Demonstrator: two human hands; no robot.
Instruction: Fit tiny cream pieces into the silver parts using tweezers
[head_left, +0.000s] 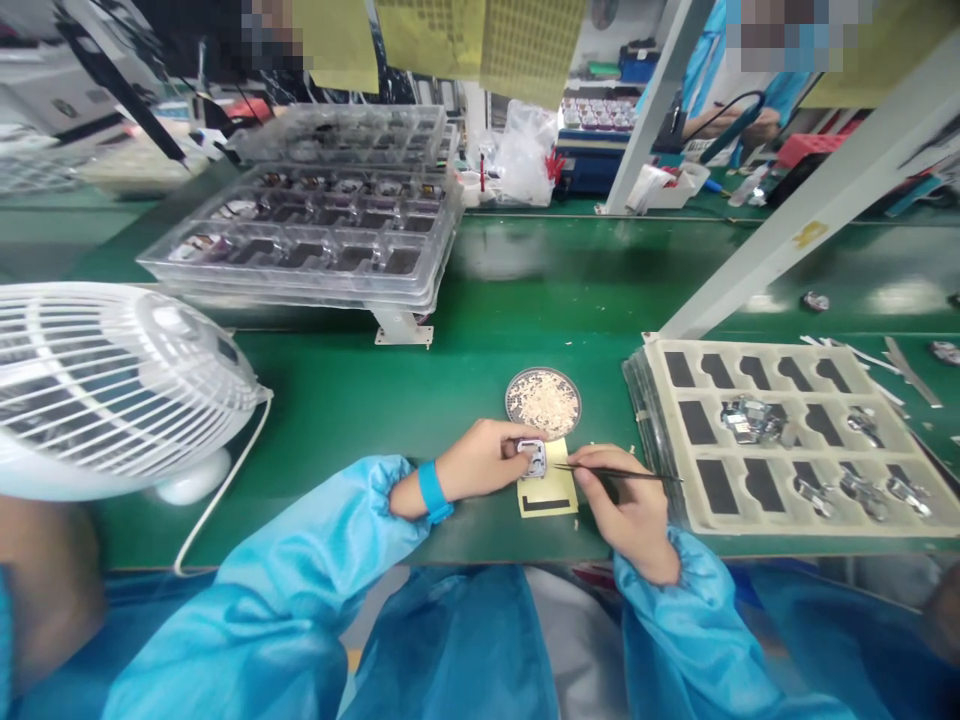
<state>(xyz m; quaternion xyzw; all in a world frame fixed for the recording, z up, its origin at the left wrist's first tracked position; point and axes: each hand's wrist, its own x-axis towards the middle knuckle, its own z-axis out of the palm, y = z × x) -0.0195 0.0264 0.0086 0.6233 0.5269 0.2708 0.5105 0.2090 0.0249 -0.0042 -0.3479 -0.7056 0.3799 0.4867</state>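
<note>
Left fingers (516,466) clamped on small case (535,460) — right fingers (598,457) pinched on tweezers (619,472), tips near case. Yellow paper (562,487) below fingers — dish (508,403) just beyond left ones.

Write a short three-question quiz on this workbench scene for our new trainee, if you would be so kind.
1. Open question: while the left hand holds the small pale part, which tool is in the right hand?
2. True or false: the white fan stands on the person's right.
3. Multiple choice: how many rows of compartments, counted from far to near, does the cream tray have?
A) two
B) three
C) six

Key:
1. Dark tweezers.
2. False; it stands on the left.
3. B
</note>
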